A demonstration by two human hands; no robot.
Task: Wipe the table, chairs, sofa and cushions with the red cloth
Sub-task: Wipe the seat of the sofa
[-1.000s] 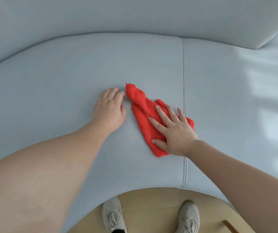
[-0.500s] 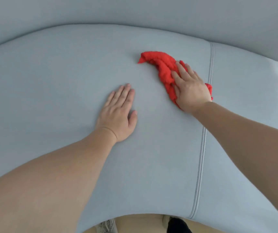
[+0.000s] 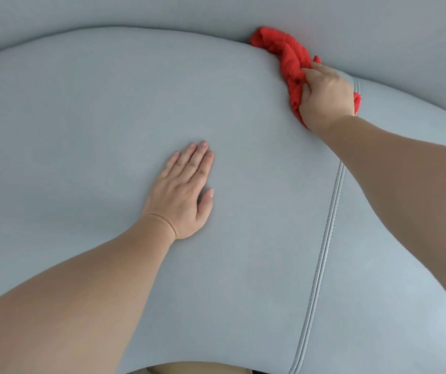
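Observation:
The red cloth (image 3: 286,58) lies bunched at the back of the grey sofa seat (image 3: 81,125), right in the crease under the backrest (image 3: 135,9). My right hand (image 3: 324,98) sits on its near end with the fingers curled into the fabric, gripping it. Part of the cloth is hidden under that hand. My left hand (image 3: 184,193) rests flat on the seat cushion, fingers straight and together, well to the left of the cloth and nearer to me.
A piped seam (image 3: 330,211) runs front to back between two seat cushions, just right of my left hand. A strip of tan floor (image 3: 189,369) shows below the seat's front edge.
My right hand pushed the cloth away from me, from the middle of the seat to the backrest crease, and the cloth bunched up. My left hand's fingers flattened out on the cushion.

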